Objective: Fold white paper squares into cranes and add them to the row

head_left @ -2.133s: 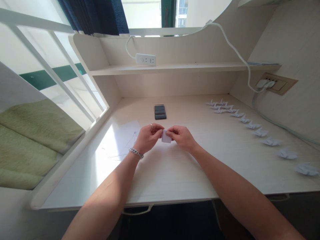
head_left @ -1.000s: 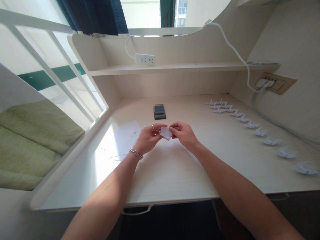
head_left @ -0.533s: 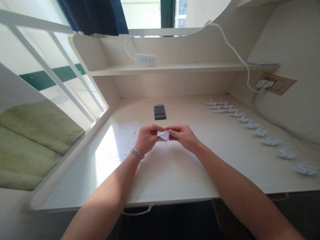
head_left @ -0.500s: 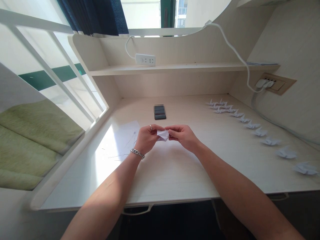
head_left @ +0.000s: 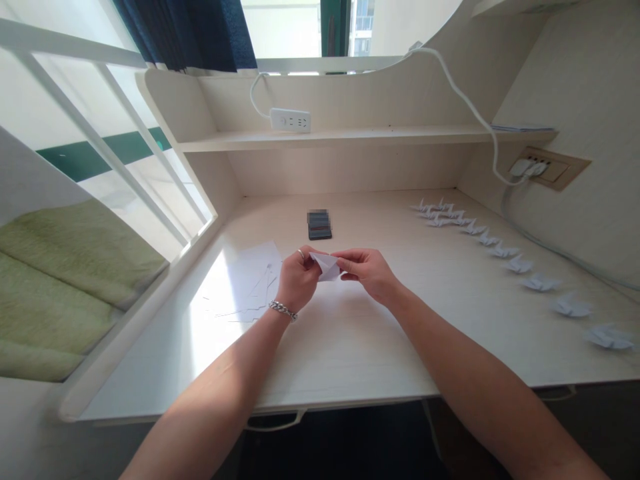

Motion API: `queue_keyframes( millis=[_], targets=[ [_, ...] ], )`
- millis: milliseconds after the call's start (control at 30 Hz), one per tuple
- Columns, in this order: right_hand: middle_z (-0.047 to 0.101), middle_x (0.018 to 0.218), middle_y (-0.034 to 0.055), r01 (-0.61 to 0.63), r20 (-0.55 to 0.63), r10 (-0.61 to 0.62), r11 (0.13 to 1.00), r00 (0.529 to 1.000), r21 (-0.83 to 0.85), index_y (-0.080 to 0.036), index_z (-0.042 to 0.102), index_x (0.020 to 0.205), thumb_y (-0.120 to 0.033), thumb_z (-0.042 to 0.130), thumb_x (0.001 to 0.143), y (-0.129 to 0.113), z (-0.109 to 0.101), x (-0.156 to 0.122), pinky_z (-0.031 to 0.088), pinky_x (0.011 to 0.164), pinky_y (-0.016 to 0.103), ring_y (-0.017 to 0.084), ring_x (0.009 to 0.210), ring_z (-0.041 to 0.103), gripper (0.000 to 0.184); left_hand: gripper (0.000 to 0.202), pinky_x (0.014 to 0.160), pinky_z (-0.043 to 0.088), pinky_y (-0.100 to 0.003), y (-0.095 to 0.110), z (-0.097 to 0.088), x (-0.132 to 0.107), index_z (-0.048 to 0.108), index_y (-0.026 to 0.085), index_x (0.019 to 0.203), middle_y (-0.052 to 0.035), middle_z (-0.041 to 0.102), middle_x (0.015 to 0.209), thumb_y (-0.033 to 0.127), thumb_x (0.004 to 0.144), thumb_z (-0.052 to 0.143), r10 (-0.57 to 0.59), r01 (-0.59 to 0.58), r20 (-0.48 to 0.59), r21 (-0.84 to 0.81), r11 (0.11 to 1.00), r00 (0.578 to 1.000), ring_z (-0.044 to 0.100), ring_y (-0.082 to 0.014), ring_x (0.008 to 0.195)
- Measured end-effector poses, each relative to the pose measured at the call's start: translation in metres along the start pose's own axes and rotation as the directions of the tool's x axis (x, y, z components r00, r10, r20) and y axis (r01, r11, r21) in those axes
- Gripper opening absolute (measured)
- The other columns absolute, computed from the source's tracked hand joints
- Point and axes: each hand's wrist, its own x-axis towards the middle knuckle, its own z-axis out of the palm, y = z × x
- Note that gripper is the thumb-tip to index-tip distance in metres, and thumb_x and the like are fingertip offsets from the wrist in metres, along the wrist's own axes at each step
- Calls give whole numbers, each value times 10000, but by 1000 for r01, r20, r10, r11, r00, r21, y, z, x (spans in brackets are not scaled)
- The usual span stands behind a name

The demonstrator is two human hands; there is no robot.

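Observation:
A small folded piece of white paper (head_left: 326, 265) is held just above the desk (head_left: 350, 333), between both hands. My left hand (head_left: 297, 278), with a ring and a metal bracelet, pinches its left side. My right hand (head_left: 367, 272) pinches its right side with thumb and fingertips. Both hands are closed on the paper, and part of it is hidden behind my fingers.
Loose white sheets (head_left: 247, 283) lie left of my hands. A dark phone (head_left: 319, 225) rests further back. A row of several folded paper cranes (head_left: 500, 252) runs along the right side. A power strip (head_left: 291, 120) sits on the shelf; a wall socket (head_left: 543, 167) is at right.
The paper has been turned and refolded between my fingers; it now shows a pointed flap toward the left. My left hand has shifted slightly right and up.

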Motion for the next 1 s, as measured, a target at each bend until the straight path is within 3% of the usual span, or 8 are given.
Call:
queue_keyframes(
  millis=[200, 367, 433, 533, 633, 733, 867, 1000],
  targets=[
    [731, 783, 53, -20, 41, 20, 1000, 999, -10, -205, 782, 872, -406, 805, 634, 2, -1, 1, 505, 686, 313, 160, 723, 638, 312, 129, 532, 498, -215, 0, -3, 2, 684, 156, 793, -17, 705, 711, 155, 669, 649, 21, -16, 82, -57, 998, 996, 648, -142, 633],
    [710, 742, 52, -72, 60, 69, 996, 996, 44, -177, 781, 842, -416, 841, 578, 2, -3, 1, 502, 687, 337, 153, 676, 610, 361, 144, 539, 501, -219, 5, -6, 2, 694, 148, 791, -28, 694, 700, 282, 760, 651, -12, 26, 155, -90, 996, 988, 634, -138, 630],
    [712, 756, 55, -95, 63, 91, 994, 994, 61, -179, 781, 830, -413, 851, 561, 1, -3, 1, 501, 684, 334, 155, 682, 611, 363, 229, 526, 506, -221, 8, -6, 2, 693, 142, 804, -32, 681, 691, 365, 790, 643, -54, 69, 141, -103, 992, 989, 625, -135, 616],
    [713, 759, 54, -115, 61, 111, 992, 992, 58, -184, 781, 832, -413, 851, 561, 0, -3, 1, 494, 664, 314, 152, 681, 610, 362, 318, 516, 527, -238, 13, -8, 4, 684, 141, 829, -36, 668, 706, 453, 786, 648, -131, 134, 35, -148, 980, 991, 628, -142, 619],
    [716, 766, 53, -121, 35, 119, 991, 992, 53, -186, 779, 844, -420, 843, 571, -1, -4, 2, 488, 643, 293, 153, 692, 614, 366, 297, 551, 557, -272, 14, -11, 7, 664, 156, 904, -46, 685, 811, 413, 756, 682, -165, 162, 14, -268, 949, 986, 660, -164, 685],
    [716, 776, 46, -112, 10, 112, 992, 994, 65, -187, 772, 847, -422, 840, 575, 0, -4, 2, 490, 652, 286, 155, 717, 622, 366, 301, 597, 573, -298, 13, -12, 7, 643, 160, 977, -55, 694, 888, 297, 714, 696, -216, 261, 164, -344, 902, 962, 670, -167, 715],
    [712, 797, 41, -88, 11, 87, 993, 996, 81, -183, 755, 865, -413, 833, 581, 1, -4, 3, 505, 684, 316, 160, 724, 630, 373, 296, 565, 561, -295, 12, -4, 2, 628, 128, 983, -50, 686, 746, 254, 718, 670, -291, 388, 326, -289, 875, 899, 650, -153, 604],
    [692, 756, 25, -41, -53, 41, 999, 998, -2, -189, 718, 916, -393, 801, 627, 2, -1, 3, 510, 651, 318, 146, 665, 613, 363, 301, 536, 551, -265, 12, 0, 0, 619, 125, 1002, -35, 683, 703, 218, 719, 664, -297, 363, 261, -256, 896, 919, 635, -128, 542]
  ],
)
